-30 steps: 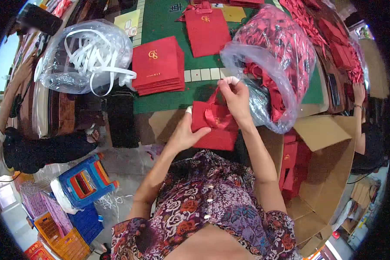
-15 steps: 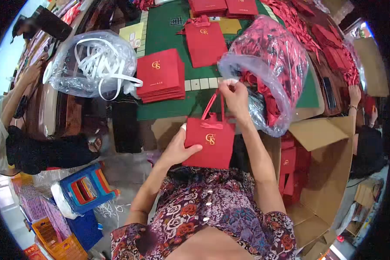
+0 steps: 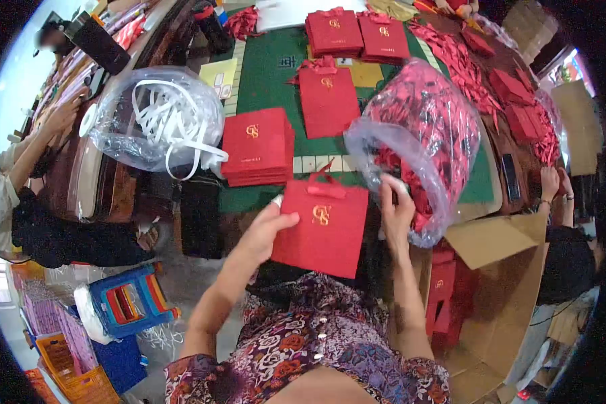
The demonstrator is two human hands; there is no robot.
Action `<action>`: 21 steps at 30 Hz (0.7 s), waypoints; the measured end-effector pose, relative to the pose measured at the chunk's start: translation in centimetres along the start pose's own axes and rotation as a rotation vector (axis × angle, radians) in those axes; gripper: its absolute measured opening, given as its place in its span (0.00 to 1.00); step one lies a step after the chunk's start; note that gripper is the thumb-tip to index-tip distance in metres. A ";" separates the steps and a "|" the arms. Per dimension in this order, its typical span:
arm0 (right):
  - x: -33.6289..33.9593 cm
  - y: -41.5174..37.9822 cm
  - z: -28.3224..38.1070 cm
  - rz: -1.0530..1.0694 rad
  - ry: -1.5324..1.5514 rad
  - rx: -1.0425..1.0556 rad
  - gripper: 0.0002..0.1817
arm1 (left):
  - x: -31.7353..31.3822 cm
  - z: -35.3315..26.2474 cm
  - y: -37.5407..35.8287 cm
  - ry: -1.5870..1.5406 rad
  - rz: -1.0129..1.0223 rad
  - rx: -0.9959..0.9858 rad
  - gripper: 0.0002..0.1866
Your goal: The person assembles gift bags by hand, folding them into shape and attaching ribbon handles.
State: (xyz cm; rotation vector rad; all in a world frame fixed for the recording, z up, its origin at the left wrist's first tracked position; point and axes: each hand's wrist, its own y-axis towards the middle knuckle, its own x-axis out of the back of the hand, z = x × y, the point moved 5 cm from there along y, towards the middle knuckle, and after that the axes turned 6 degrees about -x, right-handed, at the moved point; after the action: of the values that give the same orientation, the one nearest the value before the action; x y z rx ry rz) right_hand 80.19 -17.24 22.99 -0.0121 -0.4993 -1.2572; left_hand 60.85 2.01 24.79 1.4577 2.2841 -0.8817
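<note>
My left hand (image 3: 261, 232) grips the left edge of a red paper gift bag (image 3: 320, 232), thumb on the front and fingers behind it. Gold lettering marks the bag's face, and a red ribbon (image 3: 326, 191) is tied at its top, with a loose end rising above. To the right of the bag, apart from it, is my right hand (image 3: 397, 212), its fingers bent and parted with nothing visible between them. Beside that hand lies a clear plastic bag (image 3: 427, 135) filled with red ribbons, its mouth facing me. White coverings show on fingertips of both hands.
A stack of red gift bags (image 3: 257, 147) and a single bag (image 3: 328, 101) lie on the green table (image 3: 262, 81). At left is a plastic bag of white ribbon (image 3: 161, 121). An open cardboard box (image 3: 498, 316) stands at lower right. Other people's hands show at both sides.
My right hand has let go of the ribbon loop it was pulling up and moved down and right. The ribbon has dropped toward the bag top. The view has shifted slightly.
</note>
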 end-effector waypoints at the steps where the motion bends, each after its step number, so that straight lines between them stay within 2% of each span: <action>1: 0.5 -1.0 0.2 -0.006 0.015 0.016 0.09 | -0.3 -1.5 1.1 -0.025 -0.018 -0.028 0.31; 2: 0.7 -1.9 -0.6 -0.030 -0.071 0.083 0.08 | -1.7 -4.8 1.6 0.127 -0.106 -0.096 0.30; 4: 0.4 -3.6 -1.2 0.075 -0.142 -0.019 0.08 | -2.5 -8.6 4.3 0.201 -0.274 -0.233 0.29; 6: 0.0 -4.3 -0.9 0.085 -0.232 0.052 0.08 | -1.3 -11.5 9.5 0.124 -0.102 -0.355 0.28; 8: -0.5 -4.8 -1.7 0.036 -0.217 0.175 0.14 | -2.3 -15.7 12.5 0.248 -0.245 -0.520 0.26; 11: -1.0 -5.0 -2.0 -0.004 -0.254 0.221 0.18 | -2.6 -18.1 17.0 0.292 -0.260 -0.604 0.22; 14: -1.0 -4.9 -1.4 -0.034 -0.259 0.237 0.15 | -0.1 -16.6 22.1 0.356 -0.270 -0.593 0.18; 16: -0.9 -5.0 -1.8 -0.041 -0.264 0.245 0.15 | 1.8 -14.3 25.1 0.383 -0.310 -0.496 0.16; 21: -1.0 -5.0 -1.9 -0.024 -0.268 0.232 0.15 | 4.6 -10.8 28.7 0.429 -0.352 -0.438 0.18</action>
State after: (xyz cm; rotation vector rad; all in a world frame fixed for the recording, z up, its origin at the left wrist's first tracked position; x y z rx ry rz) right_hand 76.12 -18.51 19.63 0.0213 -0.8779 -1.2210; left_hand 85.24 20.71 20.88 1.1471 2.8674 -0.1100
